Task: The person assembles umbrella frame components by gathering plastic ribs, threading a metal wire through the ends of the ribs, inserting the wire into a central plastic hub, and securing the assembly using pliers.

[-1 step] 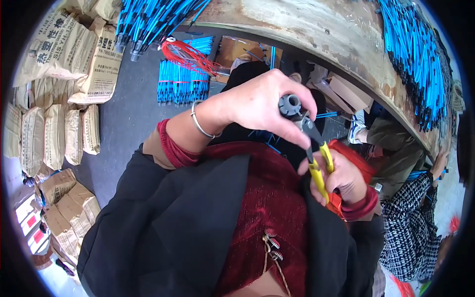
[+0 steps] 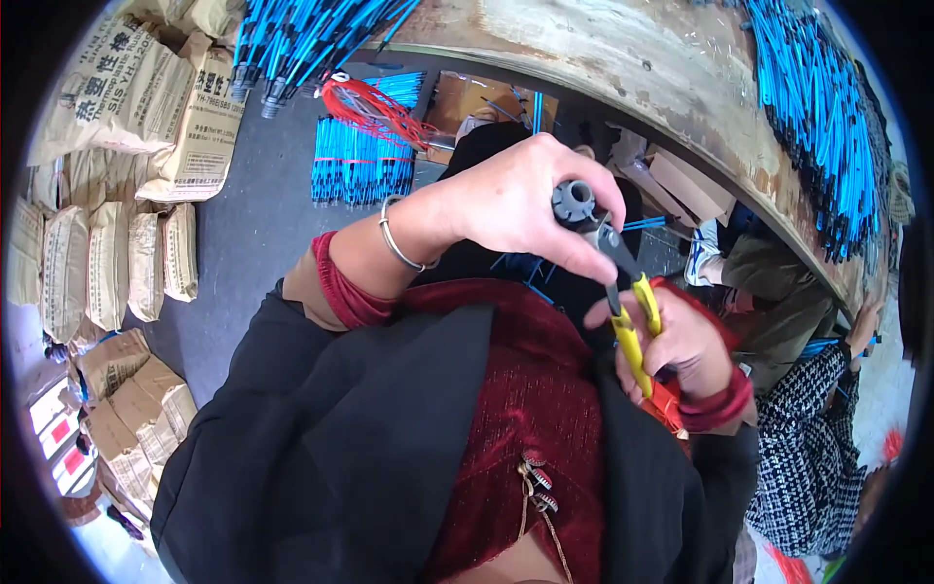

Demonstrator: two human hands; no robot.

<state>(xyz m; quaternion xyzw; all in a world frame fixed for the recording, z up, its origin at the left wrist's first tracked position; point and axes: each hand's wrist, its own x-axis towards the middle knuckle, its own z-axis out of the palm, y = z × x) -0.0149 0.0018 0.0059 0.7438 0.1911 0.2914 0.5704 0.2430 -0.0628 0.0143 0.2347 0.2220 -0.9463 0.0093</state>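
My left hand [image 2: 535,209] is closed round a black ribbed cylindrical fitting [image 2: 574,203], its round hollow end facing up between thumb and fingers. In my right hand [image 2: 686,346] is a pair of pliers [image 2: 630,348] with yellow handles, which stand a little apart. The pliers' dark metal head meets the fitting beside my left thumb; the fingers partly hide what the jaws grip. Something red [image 2: 664,407] shows below my right hand, its kind unclear.
A worn wooden table [image 2: 584,39] spans the top, bearing piles of blue rods with black ends [image 2: 822,127]. Bundled blue rods [image 2: 362,161] and red strands [image 2: 375,109] lie beyond my left arm. Paper sacks [image 2: 117,88] are stacked at left. Another person's checked sleeve [image 2: 808,438] is at right.
My right hand and the pliers have shifted slightly to the right. My left hand and the fitting have moved only a little with them; both grips stay the same.
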